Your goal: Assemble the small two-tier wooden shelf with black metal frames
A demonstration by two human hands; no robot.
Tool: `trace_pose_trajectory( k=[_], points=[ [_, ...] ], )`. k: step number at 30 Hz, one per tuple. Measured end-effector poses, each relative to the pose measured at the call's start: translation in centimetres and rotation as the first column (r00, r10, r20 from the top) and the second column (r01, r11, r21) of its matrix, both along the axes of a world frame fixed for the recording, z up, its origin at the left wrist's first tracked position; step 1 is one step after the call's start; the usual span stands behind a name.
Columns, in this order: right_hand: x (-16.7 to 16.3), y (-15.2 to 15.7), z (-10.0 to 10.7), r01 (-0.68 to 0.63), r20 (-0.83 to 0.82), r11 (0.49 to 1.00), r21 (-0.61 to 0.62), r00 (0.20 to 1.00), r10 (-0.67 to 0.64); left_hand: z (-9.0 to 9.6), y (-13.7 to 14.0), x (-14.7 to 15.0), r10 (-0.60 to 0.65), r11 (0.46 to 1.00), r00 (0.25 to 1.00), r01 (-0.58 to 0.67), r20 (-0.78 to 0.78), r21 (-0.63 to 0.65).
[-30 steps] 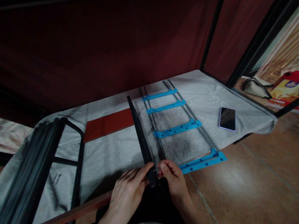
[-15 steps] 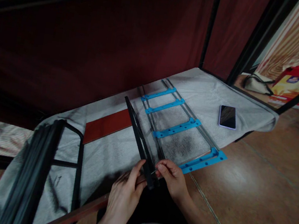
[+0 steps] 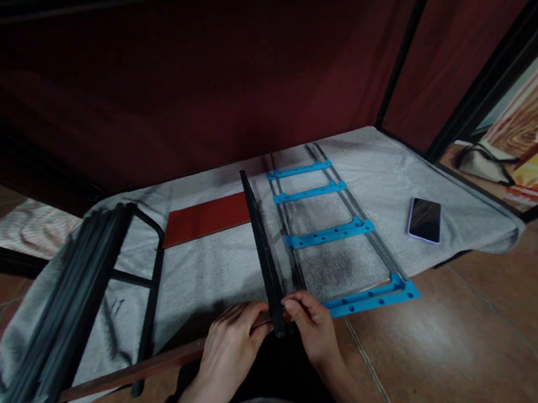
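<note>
My left hand (image 3: 232,341) is closed around the end of a long reddish-brown wooden board (image 3: 169,356), seen nearly edge-on. A slim black metal bar (image 3: 265,258) slants up and away from that end, its near tip between my two hands. From the other side my right hand (image 3: 314,323) pinches thumb and fingers together against the bar's near end. What lies in that pinch is too small and covered to make out. Just beyond my right hand begins a ladder-like rack of grey rods with blue crosspieces (image 3: 329,234), lying flat on a grey cloth (image 3: 208,273).
A flat reddish board (image 3: 208,219) lies on the cloth. Several black metal tubes and frames (image 3: 84,288) are stacked at the left. A phone (image 3: 425,220) rests at the right. Dark red panels (image 3: 215,86) rise behind, and tiled floor (image 3: 467,366) shows at the right.
The view has shifted slightly left, so everything sits farther right. My left fingers have moved down off the black bar's side onto the board. A thin metal piece at my right fingertips is now hidden.
</note>
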State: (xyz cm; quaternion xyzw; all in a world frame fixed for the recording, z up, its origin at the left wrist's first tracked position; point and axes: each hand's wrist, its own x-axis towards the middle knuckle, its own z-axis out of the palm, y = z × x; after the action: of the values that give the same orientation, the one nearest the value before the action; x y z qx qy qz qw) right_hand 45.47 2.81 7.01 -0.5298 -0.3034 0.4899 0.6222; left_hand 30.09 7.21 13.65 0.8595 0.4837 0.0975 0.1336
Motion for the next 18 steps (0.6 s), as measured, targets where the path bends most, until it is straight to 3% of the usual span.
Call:
trace_pose_trajectory(
  k=[9, 14, 18],
  points=[
    [0.2, -0.3, -0.2, -0.039, 0.213, 0.999, 0.023, 0.976, 0.033, 0.7, 0.1, 0.5, 0.019, 0.995, 0.998, -0.026, -0.068, -0.097],
    [0.0, -0.4, -0.6, 0.007, 0.366, 0.999, 0.037, 0.930, -0.020, 1.1, 0.3, 0.8, 0.042, 0.988, 0.991, -0.061, -0.130, -0.142],
    [-0.4, -0.3, -1.2, -0.005, 0.365, 1.000, 0.004, 0.931, 0.003, 1.5, 0.4, 0.8, 0.017, 0.982, 0.993, -0.038, -0.117, -0.186]
  ],
)
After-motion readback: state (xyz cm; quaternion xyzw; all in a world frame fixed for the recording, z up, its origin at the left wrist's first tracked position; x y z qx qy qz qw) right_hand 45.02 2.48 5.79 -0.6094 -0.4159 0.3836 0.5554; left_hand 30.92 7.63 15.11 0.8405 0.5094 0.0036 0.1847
